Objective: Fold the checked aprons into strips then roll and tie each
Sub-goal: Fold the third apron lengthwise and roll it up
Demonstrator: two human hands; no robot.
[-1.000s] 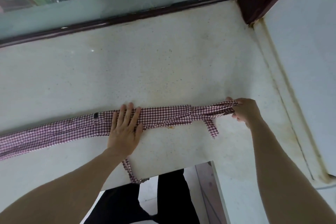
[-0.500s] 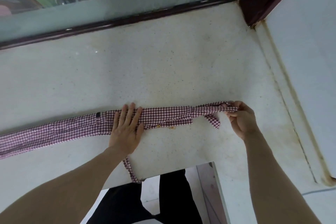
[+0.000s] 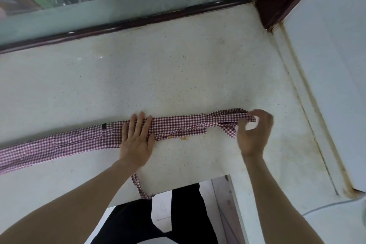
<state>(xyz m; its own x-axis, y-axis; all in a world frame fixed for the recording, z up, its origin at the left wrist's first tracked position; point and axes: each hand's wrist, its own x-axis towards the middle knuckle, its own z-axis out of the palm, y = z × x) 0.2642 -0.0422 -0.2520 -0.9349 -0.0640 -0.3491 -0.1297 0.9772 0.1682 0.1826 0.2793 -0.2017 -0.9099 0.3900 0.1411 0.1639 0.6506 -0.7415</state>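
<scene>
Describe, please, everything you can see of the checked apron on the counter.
The apron is thin woven cloth in a small dark-red and white check, folded into a long narrow strip lying flat across the counter, its left end running out of frame. A small black tag sits on it. The left hand presses flat on its middle; the right hand pinches its right end, where a tie hangs loose. Another tie trails over the counter's near edge.

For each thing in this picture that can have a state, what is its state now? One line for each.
checked apron: folded into a long strip, flat on the counter, not yet rolled.
apron tie: loose, hanging over the counter's near edge.
left hand: flat, pressing the strip.
right hand: fingers pinch the strip's right end.
counter: speckled, stained.
</scene>
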